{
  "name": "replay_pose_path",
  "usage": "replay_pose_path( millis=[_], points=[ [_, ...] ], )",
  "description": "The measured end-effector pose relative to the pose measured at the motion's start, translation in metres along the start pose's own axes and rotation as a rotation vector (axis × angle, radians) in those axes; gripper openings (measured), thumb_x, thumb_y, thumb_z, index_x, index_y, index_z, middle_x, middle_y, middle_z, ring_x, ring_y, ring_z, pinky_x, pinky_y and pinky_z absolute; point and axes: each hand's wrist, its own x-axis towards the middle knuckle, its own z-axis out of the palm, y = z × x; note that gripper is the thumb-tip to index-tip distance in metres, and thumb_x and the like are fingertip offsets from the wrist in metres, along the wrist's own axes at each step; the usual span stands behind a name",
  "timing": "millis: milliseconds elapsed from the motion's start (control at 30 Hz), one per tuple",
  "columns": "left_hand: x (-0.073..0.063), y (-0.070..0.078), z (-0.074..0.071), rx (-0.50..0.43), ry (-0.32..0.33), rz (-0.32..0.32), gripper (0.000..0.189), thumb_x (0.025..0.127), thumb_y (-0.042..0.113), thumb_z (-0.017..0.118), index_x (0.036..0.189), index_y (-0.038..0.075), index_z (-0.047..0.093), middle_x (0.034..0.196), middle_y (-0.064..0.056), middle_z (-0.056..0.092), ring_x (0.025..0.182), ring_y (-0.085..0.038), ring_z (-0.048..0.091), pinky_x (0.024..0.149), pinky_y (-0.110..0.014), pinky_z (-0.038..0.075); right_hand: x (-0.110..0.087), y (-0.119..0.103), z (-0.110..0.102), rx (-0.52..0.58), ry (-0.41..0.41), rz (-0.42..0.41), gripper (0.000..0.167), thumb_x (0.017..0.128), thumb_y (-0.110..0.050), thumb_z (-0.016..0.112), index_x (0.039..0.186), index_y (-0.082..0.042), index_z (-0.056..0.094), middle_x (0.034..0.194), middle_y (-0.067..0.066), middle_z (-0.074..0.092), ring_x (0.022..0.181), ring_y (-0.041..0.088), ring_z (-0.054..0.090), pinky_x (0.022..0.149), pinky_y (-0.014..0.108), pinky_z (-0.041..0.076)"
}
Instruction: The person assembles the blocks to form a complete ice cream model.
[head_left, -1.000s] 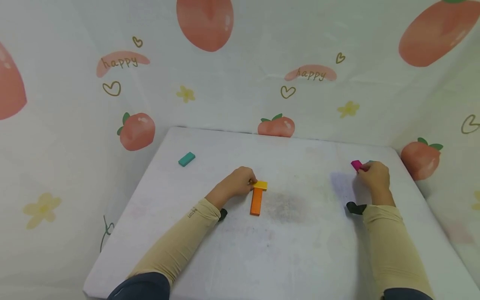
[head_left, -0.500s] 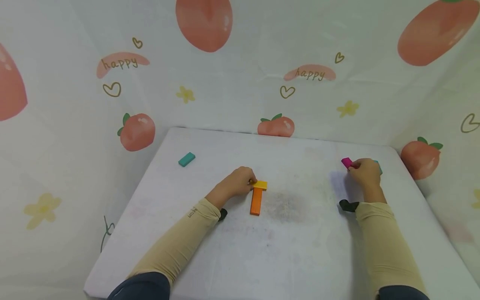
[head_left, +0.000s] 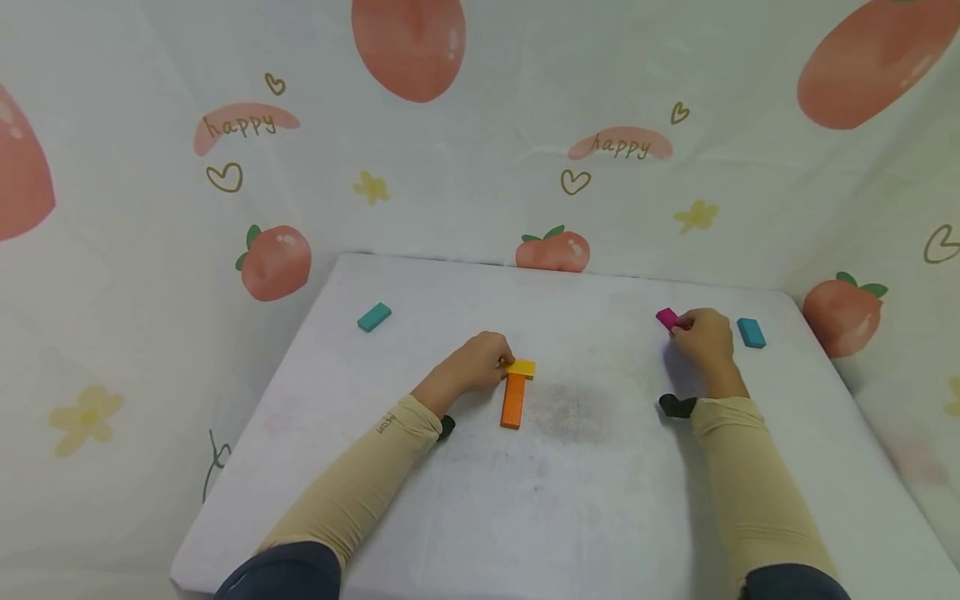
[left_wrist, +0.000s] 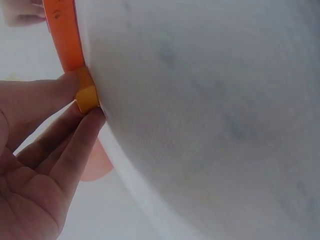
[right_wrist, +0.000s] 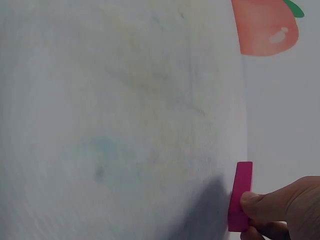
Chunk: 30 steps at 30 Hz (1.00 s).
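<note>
pink block (head_left: 667,318) and yellow block (head_left: 522,368) are each pinched in one of a person's hands, the first toward the far right of the table, the second near its middle. behind everything hangs a white backdrop (head_left: 480,150) printed with peaches, hearts, yellow flowers and the word "happy". in front of it spreads the white table (head_left: 600,517), smudged grey near the middle. two tan sleeves (head_left: 337,492) reach in from the near side, with dark cuffs above them. the left hand (head_left: 476,362) grips the left end of the yellow block between thumb and fingers; the right hand (head_left: 705,337) holds the pink block by its near end, a shadow falling on the table close by. whether that block touches the table, i cannot tell. the orange block (head_left: 513,402) lies lengthwise toward the person, the yellow one crosswise at its far end, touching it, like a t. a teal block (head_left: 374,317) lies far left, well apart. a blue block (head_left: 751,332) lies just right of the right hand.
</note>
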Motion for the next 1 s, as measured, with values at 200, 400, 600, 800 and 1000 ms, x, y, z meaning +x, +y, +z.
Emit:
replay_pose_path(
  millis=[200,400,600,800,1000],
  points=[
    [0.0,0.0,-0.001,0.002,0.006,0.013,0.027,0.099,0.001,0.069,0.125,-0.003,0.076,0.124,-0.013,0.076,0.118,-0.026,0.068,0.106,-0.039,0.056,0.0,-0.011,0.006,0.016,-0.028,0.009,0.034,0.103,-0.013,0.061,0.126,0.011,0.068,0.123,0.034,0.065,0.109,0.046,0.057,0.103,0.064,0.05],
    [-0.001,0.001,0.0,0.008,0.002,0.012,0.028,0.099,0.001,0.069,0.126,-0.004,0.076,0.124,-0.014,0.076,0.117,-0.025,0.068,0.106,-0.039,0.057,-0.002,-0.022,0.012,0.028,-0.041,-0.013,0.033,0.103,-0.013,0.061,0.126,0.01,0.068,0.125,0.033,0.065,0.111,0.045,0.058,0.104,0.064,0.051],
    [-0.002,0.003,-0.001,-0.006,0.001,0.013,0.027,0.099,0.001,0.069,0.125,-0.004,0.076,0.124,-0.015,0.075,0.115,-0.025,0.069,0.105,-0.039,0.057,-0.001,-0.033,0.02,0.019,-0.025,-0.087,0.029,0.101,-0.01,0.063,0.12,0.01,0.071,0.118,0.032,0.069,0.104,0.043,0.06,0.098,0.061,0.052],
    [-0.003,0.002,0.0,0.0,0.009,0.015,0.027,0.099,0.002,0.069,0.125,-0.004,0.076,0.124,-0.014,0.076,0.115,-0.025,0.069,0.105,-0.038,0.057,0.0,-0.046,0.029,0.009,-0.043,-0.166,0.028,0.099,-0.009,0.065,0.118,0.01,0.073,0.113,0.031,0.071,0.098,0.04,0.059,0.09,0.055,0.053],
    [-0.004,0.002,0.0,-0.008,0.013,0.016,0.027,0.099,0.001,0.069,0.125,-0.004,0.076,0.123,-0.015,0.075,0.115,-0.026,0.068,0.106,-0.04,0.057,0.0,-0.06,0.038,0.03,-0.069,-0.18,0.027,0.1,-0.009,0.067,0.118,0.009,0.074,0.113,0.029,0.071,0.098,0.037,0.06,0.089,0.051,0.054]
  ],
)
